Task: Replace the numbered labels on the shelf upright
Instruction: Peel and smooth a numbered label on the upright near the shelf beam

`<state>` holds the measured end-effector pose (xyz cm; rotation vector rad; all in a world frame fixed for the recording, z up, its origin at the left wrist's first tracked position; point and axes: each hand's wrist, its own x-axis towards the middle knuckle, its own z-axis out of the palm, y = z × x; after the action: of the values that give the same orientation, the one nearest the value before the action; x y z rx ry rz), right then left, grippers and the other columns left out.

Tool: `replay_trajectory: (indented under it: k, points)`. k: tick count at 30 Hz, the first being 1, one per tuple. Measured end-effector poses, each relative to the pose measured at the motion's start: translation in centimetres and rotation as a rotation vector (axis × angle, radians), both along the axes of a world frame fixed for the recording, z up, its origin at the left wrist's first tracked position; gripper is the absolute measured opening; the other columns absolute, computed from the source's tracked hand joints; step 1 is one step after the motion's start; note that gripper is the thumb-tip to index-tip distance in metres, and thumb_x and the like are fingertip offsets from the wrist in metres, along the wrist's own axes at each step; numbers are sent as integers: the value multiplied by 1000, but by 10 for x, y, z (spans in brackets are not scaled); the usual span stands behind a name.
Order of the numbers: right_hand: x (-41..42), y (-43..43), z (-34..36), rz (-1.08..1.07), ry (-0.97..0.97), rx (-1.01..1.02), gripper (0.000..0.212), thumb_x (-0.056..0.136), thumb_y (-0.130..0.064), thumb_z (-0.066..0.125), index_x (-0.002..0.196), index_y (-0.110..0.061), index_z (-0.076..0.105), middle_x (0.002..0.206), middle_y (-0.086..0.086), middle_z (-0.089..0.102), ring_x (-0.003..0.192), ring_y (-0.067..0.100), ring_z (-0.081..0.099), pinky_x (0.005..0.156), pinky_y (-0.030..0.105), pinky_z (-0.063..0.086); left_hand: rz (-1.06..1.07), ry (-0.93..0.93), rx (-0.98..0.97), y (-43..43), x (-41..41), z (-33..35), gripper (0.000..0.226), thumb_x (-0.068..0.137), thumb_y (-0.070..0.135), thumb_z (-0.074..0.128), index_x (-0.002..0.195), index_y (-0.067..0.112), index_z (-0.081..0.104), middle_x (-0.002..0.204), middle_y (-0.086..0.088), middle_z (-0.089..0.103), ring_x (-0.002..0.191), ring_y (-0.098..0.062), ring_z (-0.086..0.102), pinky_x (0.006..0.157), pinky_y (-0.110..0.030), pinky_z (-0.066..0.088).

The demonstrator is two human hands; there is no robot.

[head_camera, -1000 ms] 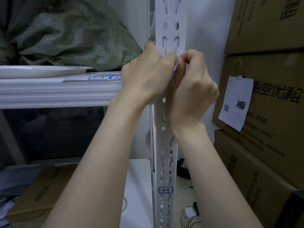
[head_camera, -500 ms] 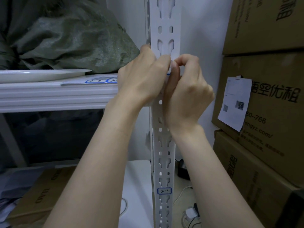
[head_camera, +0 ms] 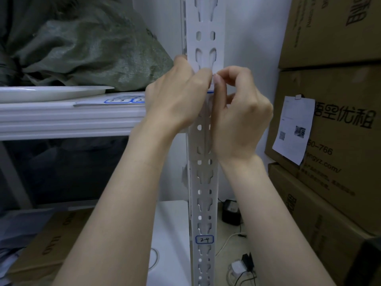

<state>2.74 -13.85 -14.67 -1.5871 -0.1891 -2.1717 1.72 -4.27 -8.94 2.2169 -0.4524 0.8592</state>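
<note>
Since a second ago my two hands are barely shifting. The left hand (head_camera: 177, 98) is sliding a touch leftward, and the right hand (head_camera: 241, 112) is uncurling enough that its thumb tip now shows against the shelf upright (head_camera: 206, 38).

The numbered label (head_camera: 210, 92) I am working on is sitting on the face of the upright, level with the shelf beam (head_camera: 61, 118). It is almost wholly covered by my fingers, so only a sliver of its blue border is showing. I am judging it to be a thin paper sticker: weightless, limp, easy to crease or tear, and tacky on the back. It is best taken by one corner or edge and peeled slowly.

The right grip is nearly closed, with thumb and forefinger pinching together at the label's upper edge. The left grip is curling round the upright's left edge, its fingertips meeting the right thumb at the label. I cannot tell whether it is pressing the sticker down or lifting it.

Lower on the same upright another label marked "2-4" (head_camera: 204, 239) is sticking flat and untouched. A sheet of spare labels (head_camera: 123, 100) is lying on the shelf just left of my left hand.
</note>
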Motion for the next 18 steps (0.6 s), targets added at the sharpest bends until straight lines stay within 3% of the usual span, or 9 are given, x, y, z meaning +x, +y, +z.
replay_trajectory:
  k: [8, 13, 18]
  points:
    - [-1, 19, 4, -170, 26, 108, 15, 92, -8, 65, 78, -4, 62, 60, 4, 58, 40, 22, 50, 37, 27, 34, 14, 19, 42, 0, 0, 0, 41, 87, 44, 30, 108, 14, 50, 76, 6, 36, 90, -24, 39, 73, -37, 19]
    - [2, 18, 3, -156, 8, 103, 14, 94, -9, 61, 81, -4, 64, 63, 4, 59, 41, 22, 50, 36, 30, 35, -6, 21, -8, 0, -3, 2, 23, 97, 35, 38, 103, 14, 44, 83, 0, 42, 91, -25, 39, 75, -36, 20]
    - [2, 10, -1, -58, -29, 42, 14, 95, -12, 61, 86, -2, 65, 64, 4, 61, 42, 22, 55, 38, 35, 40, -14, 17, -16, 0, -4, 1, 22, 98, 33, 38, 105, 14, 45, 85, -1, 45, 92, -25, 40, 76, -36, 22]
